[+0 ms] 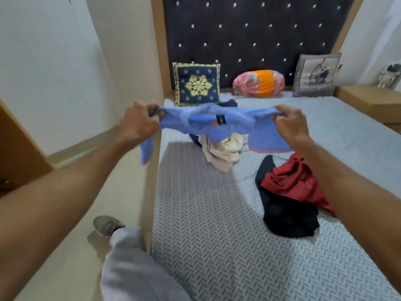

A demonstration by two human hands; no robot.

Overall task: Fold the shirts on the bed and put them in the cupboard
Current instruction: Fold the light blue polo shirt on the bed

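Note:
I hold a blue shirt (208, 122) stretched out in the air over the bed (206, 224). My left hand (138, 123) pinches its left shoulder and my right hand (289, 124) pinches its right shoulder. One sleeve hangs down past the bed's left edge. A dark label shows at the collar. Under the shirt lies a crumpled cream shirt (223, 152) with a dark blue garment (227, 103) behind it. To the right, a red shirt (290, 181) lies partly on a black shirt (286, 213).
At the headboard stand a navy-and-gold cushion (197, 83), a pink-and-orange bolster (258, 83) and a grey cushion (315, 74). A wooden bedside table (373, 98) is at the right. My leg (130, 263) stands on the floor strip left of the bed. A wooden door edge (17, 148) shows at far left.

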